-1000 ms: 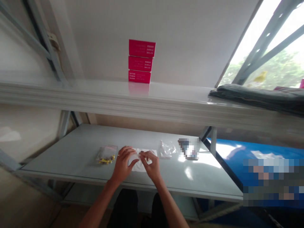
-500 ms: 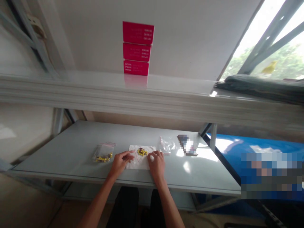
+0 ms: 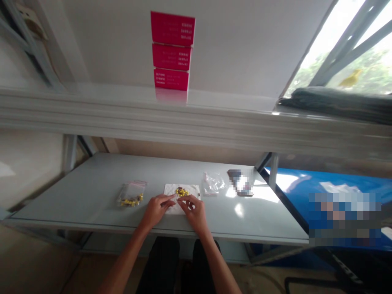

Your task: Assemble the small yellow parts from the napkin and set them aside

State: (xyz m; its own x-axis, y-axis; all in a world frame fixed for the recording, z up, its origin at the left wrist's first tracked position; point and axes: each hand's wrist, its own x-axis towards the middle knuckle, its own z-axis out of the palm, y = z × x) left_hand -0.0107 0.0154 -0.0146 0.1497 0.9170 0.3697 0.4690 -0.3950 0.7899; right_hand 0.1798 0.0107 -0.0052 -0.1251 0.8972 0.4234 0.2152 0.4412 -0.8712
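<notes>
My left hand (image 3: 157, 209) and my right hand (image 3: 192, 210) meet over a white sheet (image 3: 171, 208) on the grey table (image 3: 92, 183). Their fingertips pinch together at something small and clear, perhaps a little plastic bag, too small to name. A small heap of yellow and dark pieces (image 3: 181, 191) lies on the sheet just beyond the fingers. To the left lies a clear zip bag of yellow pieces (image 3: 131, 194). An empty-looking clear bag (image 3: 212, 182) lies to the right.
A dark flat object (image 3: 240, 181), partly blurred, lies at the table's right end. A shelf (image 3: 183, 118) above the table carries three stacked pink boxes (image 3: 172, 51) and folded dark cloth (image 3: 337, 104). A blue surface (image 3: 306, 192) adjoins on the right.
The camera tilted down slightly. My hands lifted off the sheet, uncovering the heap of pieces, then drew together again at its near edge, fingertips pinching.
</notes>
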